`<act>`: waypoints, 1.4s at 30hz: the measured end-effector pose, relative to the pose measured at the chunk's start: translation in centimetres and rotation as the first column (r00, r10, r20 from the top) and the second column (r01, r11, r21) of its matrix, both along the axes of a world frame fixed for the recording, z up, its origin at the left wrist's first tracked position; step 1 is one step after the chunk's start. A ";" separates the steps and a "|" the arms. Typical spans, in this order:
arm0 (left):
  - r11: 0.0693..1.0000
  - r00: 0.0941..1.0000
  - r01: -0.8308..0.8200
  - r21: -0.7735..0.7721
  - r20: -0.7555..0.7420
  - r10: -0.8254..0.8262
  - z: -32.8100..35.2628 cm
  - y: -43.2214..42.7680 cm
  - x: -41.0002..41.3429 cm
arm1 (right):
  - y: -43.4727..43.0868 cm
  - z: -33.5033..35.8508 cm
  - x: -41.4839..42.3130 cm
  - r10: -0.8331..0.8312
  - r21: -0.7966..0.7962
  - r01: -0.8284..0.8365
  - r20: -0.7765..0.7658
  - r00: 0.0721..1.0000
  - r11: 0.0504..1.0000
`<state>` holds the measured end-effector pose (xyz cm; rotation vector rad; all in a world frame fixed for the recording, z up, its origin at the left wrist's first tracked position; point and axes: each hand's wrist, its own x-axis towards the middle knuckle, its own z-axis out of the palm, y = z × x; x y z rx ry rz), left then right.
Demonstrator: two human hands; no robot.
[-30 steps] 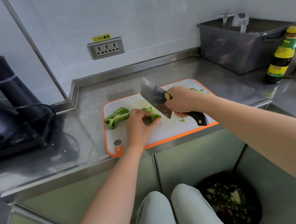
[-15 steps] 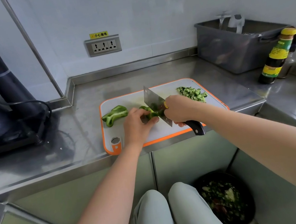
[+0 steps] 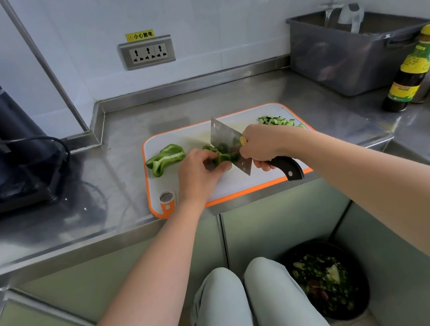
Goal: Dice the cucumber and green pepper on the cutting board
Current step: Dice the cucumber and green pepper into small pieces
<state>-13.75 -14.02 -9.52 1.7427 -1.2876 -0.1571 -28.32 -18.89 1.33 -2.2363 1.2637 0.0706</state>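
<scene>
You're on the pepper step rn. The cucumber is diced already, in a small pile at the far right corner of the cutting board, partly behind your right hand. That hand is wrapped tight round the cleaver handle, up close to the blade, w/ the edge down on the green pepper strip mid-board. Your left hand has its fingers curled over that strip, pinning it right beside the blade. A second pepper piece lies at the board's left side, apart from both hands.

Next move imo: lift, shift the blade a bit toward your left hand, chop again, fingertips tucked bc they're v close to the steel. Then crosswise cuts for actual dice, then the other piece.

Writing: yellow sticker above the wall socket reads 小心触电. Sauce bottle label and the cleaver's small yellow tag are too blurry to read, so no brand.
</scene>
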 end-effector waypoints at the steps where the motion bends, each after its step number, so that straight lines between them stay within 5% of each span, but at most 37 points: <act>1: 1.000 1.000 -0.003 0.005 0.004 0.003 0.0 0.0 0.0 | 0.0 0.1 0.1 0.005 -0.007 -0.005 -0.011 1.000 1.000; 16: 0.999 0.999 -0.037 -0.006 -0.006 0.037 -0.1 0.2 0.1 | -0.6 -4.3 3.7 -0.089 -0.207 0.106 0.089 0.992 0.973; 24: 0.999 0.999 -0.036 -0.024 -0.036 0.035 -0.1 0.2 -0.1 | -0.7 -2.3 1.0 -0.111 -0.141 0.143 0.213 0.971 0.980; 42: 0.997 0.969 0.051 -0.053 -0.238 -0.062 -0.5 0.1 0.3 | 2.7 0.7 0.2 -0.018 -0.073 0.019 0.013 1.000 0.997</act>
